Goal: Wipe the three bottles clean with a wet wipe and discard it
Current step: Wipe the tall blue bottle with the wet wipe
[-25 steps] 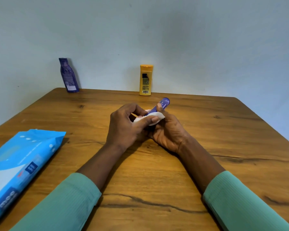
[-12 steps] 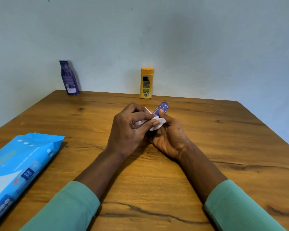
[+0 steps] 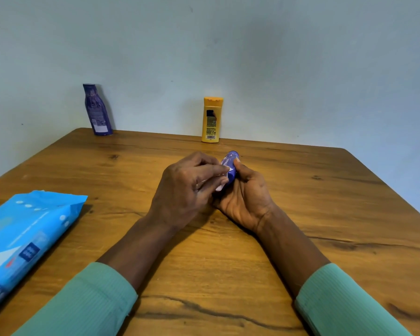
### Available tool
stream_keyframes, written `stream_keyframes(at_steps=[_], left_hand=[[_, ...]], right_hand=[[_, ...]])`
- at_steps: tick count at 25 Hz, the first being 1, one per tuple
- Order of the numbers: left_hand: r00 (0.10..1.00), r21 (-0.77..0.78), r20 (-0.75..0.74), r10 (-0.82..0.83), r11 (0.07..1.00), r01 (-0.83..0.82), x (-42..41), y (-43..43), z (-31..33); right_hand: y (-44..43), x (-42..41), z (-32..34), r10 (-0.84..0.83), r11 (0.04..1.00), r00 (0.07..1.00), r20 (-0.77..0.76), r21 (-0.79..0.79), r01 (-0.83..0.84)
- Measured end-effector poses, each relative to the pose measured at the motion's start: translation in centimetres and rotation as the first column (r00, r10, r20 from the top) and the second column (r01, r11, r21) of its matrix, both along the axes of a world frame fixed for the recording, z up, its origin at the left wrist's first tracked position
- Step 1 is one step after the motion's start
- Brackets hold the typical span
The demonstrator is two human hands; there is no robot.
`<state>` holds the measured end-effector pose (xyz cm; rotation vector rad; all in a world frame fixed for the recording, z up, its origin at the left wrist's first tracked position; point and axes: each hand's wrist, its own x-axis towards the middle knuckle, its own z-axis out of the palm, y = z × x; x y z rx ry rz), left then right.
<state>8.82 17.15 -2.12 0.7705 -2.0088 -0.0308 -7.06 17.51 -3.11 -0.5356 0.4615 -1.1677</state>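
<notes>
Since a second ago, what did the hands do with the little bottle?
The left hand slid the white wipe down the small blue bottle, baring more of its top. The right hand kept holding it. The purple bottle, yellow bottle and wipes pack stayed put.

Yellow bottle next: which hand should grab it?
Probably the right hand, once it sets down the small blue bottle. The left hand holds the wipe; the yellow bottle stands straight ahead.

No text legible anywhere. Yellow bottle [image 3: 212,120] shows a barcode and blurred label print; purple bottle [image 3: 97,110] has blurred white print; wet-wipe pack [image 3: 27,236] carries an unreadable dark-blue logo patch.
</notes>
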Motion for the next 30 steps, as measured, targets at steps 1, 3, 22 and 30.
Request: stream_keyframes(at_steps=[1,3,22,30], left_hand=[[1.000,-0.003,0.010,-0.009,1.000,0.009,-0.1,0.1,0.1],[1.000,0.020,0.012,-0.018,1.000,0.018,0.2,0.1,0.1],[0.998,-0.002,-0.016,-0.058,0.998,0.058,-1.9,0.3,0.1],[0.998,0.105,-0.064,0.006,0.994,0.000,-0.6,-0.1,-0.3]], right_hand=[[0.1,0.1,0.1,-0.006,1.000,1.000,-0.015,-0.008,0.006],[0.3,0.3,0.3,-0.033,0.999,0.999,-0.037,-0.011,0.032],[0.6,0.9,0.2,-0.134,0.991,0.991,0.003,0.030,0.134],[0.2,0.7,0.0,-0.125,0.990,0.991,0.054,0.076,0.121]])
